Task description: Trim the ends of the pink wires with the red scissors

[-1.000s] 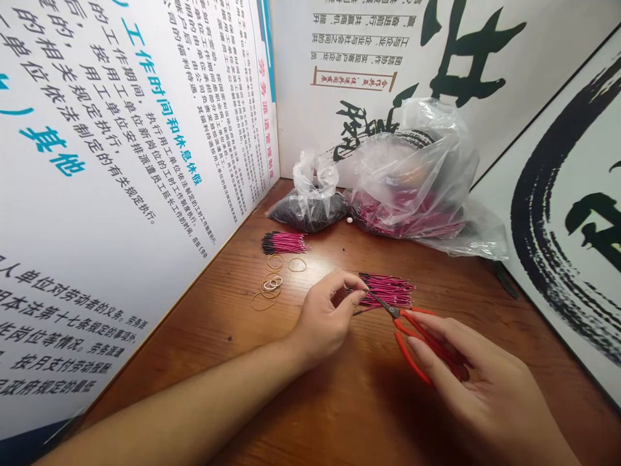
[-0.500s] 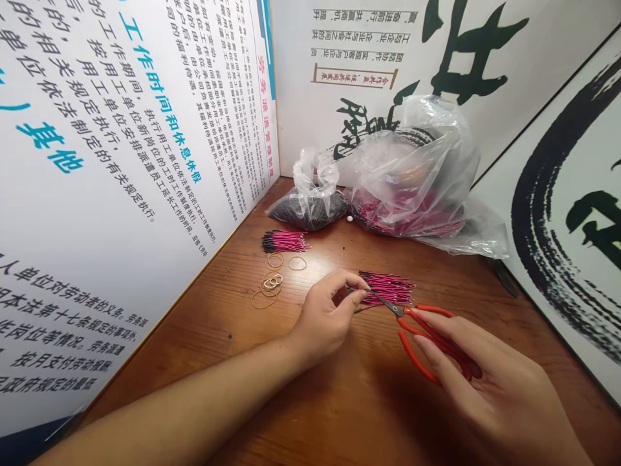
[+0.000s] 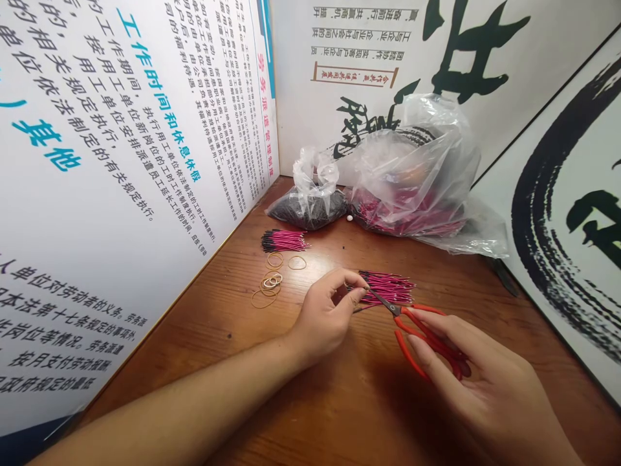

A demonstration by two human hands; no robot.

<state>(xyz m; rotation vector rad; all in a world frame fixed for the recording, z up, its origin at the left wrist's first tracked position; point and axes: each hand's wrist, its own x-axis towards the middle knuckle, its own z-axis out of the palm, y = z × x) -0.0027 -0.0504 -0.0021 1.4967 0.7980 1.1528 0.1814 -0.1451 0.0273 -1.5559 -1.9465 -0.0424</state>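
My right hand [image 3: 490, 382] grips the red handles of a pair of scissors [image 3: 431, 340], whose dark blades point up and left. The blade tips reach the fingertips of my left hand [image 3: 327, 314]. Thumb and forefinger of my left hand are pinched together; what they hold is too small to make out. Just behind the blades lies a loose pile of pink wires with dark ends [image 3: 391, 287]. A second bundle of pink and black wires [image 3: 284, 241] lies farther back to the left.
Several rubber bands [image 3: 272, 281] lie left of my left hand. At the back of the wooden table [image 3: 301, 414] stand a small bag of black pieces [image 3: 310, 208] and a large clear bag of pink wires [image 3: 412, 188]. Printed panels [image 3: 121, 129] border the table.
My right hand has shifted slightly left with the scissors, and the handles look closer together. My left hand has hardly moved.
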